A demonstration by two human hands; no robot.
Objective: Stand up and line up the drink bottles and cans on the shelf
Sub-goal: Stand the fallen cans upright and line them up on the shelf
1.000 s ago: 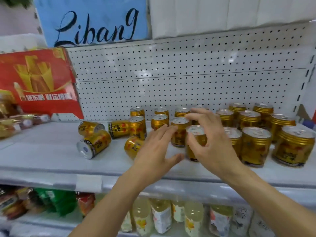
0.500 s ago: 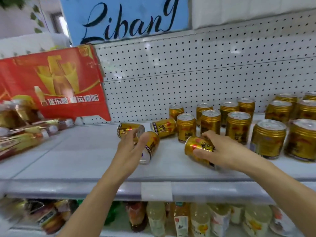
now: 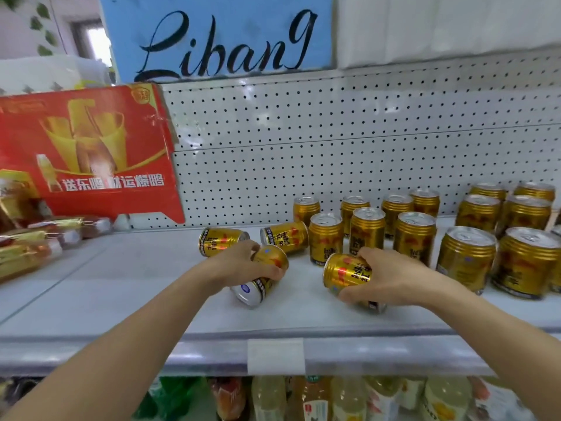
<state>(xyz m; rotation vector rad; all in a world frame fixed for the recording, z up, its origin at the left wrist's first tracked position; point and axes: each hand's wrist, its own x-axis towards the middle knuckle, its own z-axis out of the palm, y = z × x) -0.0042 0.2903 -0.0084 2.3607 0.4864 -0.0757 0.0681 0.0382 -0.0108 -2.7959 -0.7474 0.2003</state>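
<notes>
Both hands are on fallen gold cans at the front of the white shelf (image 3: 121,287). Left hand (image 3: 239,264) grips a lying can (image 3: 261,276), fingers curled over its side, silver base pointing toward the shelf edge. Right hand (image 3: 391,276) grips another lying can (image 3: 346,273), thumb under and fingers wrapped over the far side, one end pointing left toward the other hand; it sits tilted, and I can't tell if it's lifted clear of the shelf. Just behind the left hand, two more cans lie on their sides: one (image 3: 220,241) right beyond the knuckles, the second (image 3: 285,237) between the two grips and further back. Behind and right of the right hand stand the upright cans (image 3: 414,235), loosely grouped in rough rows back to the wall, with bigger-looking ones nearest the camera at far right (image 3: 466,255). Surface is a plain white metal shelf board with a clear price-strip rail along the front edge and a blank label holder (image 3: 276,357) below the gap between the hands. Back wall is white perforated panel (image 3: 334,147). Far left of the left hand, a red carton (image 3: 91,153) with Chinese print leans at the back, wrapped snack packs (image 3: 39,238) in front of it. Above, a blue sign (image 3: 218,38) reads "Libang". The lower shelf holds juice bottles (image 3: 309,399), blurred.
</notes>
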